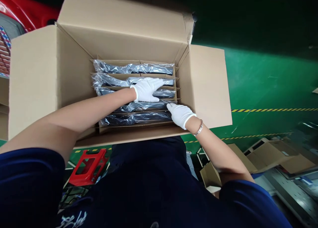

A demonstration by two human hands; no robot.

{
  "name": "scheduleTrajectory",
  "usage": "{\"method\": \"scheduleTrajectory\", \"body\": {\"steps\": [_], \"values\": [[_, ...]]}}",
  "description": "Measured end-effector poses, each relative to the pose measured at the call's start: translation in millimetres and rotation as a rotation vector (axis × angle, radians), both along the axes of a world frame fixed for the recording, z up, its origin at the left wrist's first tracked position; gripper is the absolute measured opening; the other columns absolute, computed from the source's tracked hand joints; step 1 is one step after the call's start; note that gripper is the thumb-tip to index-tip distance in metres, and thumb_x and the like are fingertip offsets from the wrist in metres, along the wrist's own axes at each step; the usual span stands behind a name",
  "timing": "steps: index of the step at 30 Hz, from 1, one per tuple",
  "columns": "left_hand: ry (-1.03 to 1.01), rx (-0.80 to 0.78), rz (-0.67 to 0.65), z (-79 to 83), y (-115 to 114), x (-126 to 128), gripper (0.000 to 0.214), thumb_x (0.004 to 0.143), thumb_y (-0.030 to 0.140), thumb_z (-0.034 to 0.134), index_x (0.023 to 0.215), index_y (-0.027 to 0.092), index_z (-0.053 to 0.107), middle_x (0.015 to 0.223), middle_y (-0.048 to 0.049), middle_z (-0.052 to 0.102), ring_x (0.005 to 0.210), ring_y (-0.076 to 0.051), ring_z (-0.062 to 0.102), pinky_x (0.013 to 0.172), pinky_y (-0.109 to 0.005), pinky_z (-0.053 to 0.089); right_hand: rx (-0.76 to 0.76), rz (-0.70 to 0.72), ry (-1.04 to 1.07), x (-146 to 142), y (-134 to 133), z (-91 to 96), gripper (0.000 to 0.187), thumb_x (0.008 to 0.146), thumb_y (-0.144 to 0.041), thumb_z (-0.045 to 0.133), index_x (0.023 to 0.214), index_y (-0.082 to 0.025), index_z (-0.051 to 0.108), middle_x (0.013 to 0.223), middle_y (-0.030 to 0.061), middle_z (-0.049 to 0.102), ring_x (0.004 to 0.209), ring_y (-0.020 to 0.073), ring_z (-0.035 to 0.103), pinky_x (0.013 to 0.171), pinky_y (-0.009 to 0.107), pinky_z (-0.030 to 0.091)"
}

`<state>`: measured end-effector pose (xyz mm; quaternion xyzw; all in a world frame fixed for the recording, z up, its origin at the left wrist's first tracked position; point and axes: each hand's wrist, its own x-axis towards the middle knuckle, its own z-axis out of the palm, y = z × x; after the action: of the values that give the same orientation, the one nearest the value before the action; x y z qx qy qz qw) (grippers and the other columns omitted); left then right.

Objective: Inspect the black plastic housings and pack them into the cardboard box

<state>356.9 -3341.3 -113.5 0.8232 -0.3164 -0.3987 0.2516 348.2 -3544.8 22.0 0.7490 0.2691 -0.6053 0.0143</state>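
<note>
An open cardboard box (119, 39) holds several long dark parts in clear plastic bags, standing in rows between cardboard dividers (116, 75). My left hand (147, 90), in a white glove, lies with spread fingers across the middle rows, over a bagged part (166, 94). At the right end of the near rows is my right hand (182, 115), also gloved. Its visible fingers stretch toward the end of the nearest bagged part (139, 118); the others are hidden beneath the hand. I see nothing held in either hand.
The box flaps stand open on the left (32, 72), right (210, 85) and far side. A red plastic stool (88, 166) is at lower left. Cartons (270, 153) lie at lower right. Striped yellow-black tape (273, 110) crosses the green floor (258, 79).
</note>
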Motion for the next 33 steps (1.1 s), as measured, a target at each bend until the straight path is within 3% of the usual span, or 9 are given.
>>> {"method": "scheduleTrajectory", "body": {"steps": [3,5,15,25,30,33], "values": [[-0.038,0.011,-0.146,18.0,-4.9,-20.6,0.09,0.084,0.048,0.068,0.16,0.014,0.034,0.166,-0.02,0.034,0.153,-0.037,0.032,0.126,-0.049,0.018,0.021,0.001,0.077,-15.2,-4.5,11.6,0.055,0.095,-0.005,0.037,0.147,-0.01,0.051,0.141,0.019,0.063,0.119,0.03,0.068,0.098,0.041,0.056],[-0.058,0.047,-0.178,21.5,-8.5,-29.0,0.09,0.083,0.045,0.069,0.16,0.015,0.033,0.167,-0.0198,0.032,0.153,-0.038,0.031,0.126,-0.053,0.013,-0.011,-0.019,0.113,-21.8,-3.7,13.1,0.049,0.096,-0.008,0.038,0.141,-0.011,0.058,0.134,0.0173,0.068,0.116,0.0302,0.069,0.095,0.041,0.057],[0.018,-0.035,-0.094,-2.0,-3.7,-18.3,0.085,0.078,0.036,0.068,0.156,0.02,0.039,0.165,-0.0159,0.039,0.152,-0.034,0.036,0.126,-0.051,0.018,-0.077,0.028,0.203,-21.3,3.5,12.1,0.041,0.1,-0.018,0.039,0.128,-0.009,0.067,0.129,0.0207,0.069,0.117,0.0342,0.069,0.095,0.044,0.056],[0.007,-0.009,-0.089,-1.9,-5.9,-20.3,0.084,0.079,0.036,0.067,0.156,0.016,0.041,0.165,-0.0178,0.037,0.152,-0.035,0.035,0.127,-0.053,0.014,-0.104,0.039,0.179,-18.1,4.7,14.5,0.039,0.102,-0.019,0.039,0.126,-0.01,0.067,0.127,0.0188,0.071,0.116,0.0319,0.069,0.093,0.041,0.055],[0.07,0.01,-0.036,17.4,-6.8,-21.8,0.091,0.082,0.05,0.066,0.16,0.015,0.035,0.167,-0.0186,0.032,0.154,-0.035,0.032,0.127,-0.048,0.016,-0.041,-0.09,0.053,-23.0,-6.9,43.6,0.046,0.108,-0.042,0.034,0.126,-0.016,0.068,0.123,0.015,0.073,0.11,0.0284,0.071,0.09,0.036,0.053],[0.066,-0.051,-0.099,37.7,-12.2,-36.1,0.099,0.079,0.058,0.068,0.161,0.017,0.032,0.168,-0.0194,0.029,0.155,-0.038,0.029,0.126,-0.051,0.017,0.075,-0.095,0.035,-33.8,-13.5,65.3,0.059,0.106,-0.059,0.034,0.131,-0.017,0.066,0.12,0.0146,0.074,0.108,0.0289,0.071,0.087,0.035,0.052]]}}
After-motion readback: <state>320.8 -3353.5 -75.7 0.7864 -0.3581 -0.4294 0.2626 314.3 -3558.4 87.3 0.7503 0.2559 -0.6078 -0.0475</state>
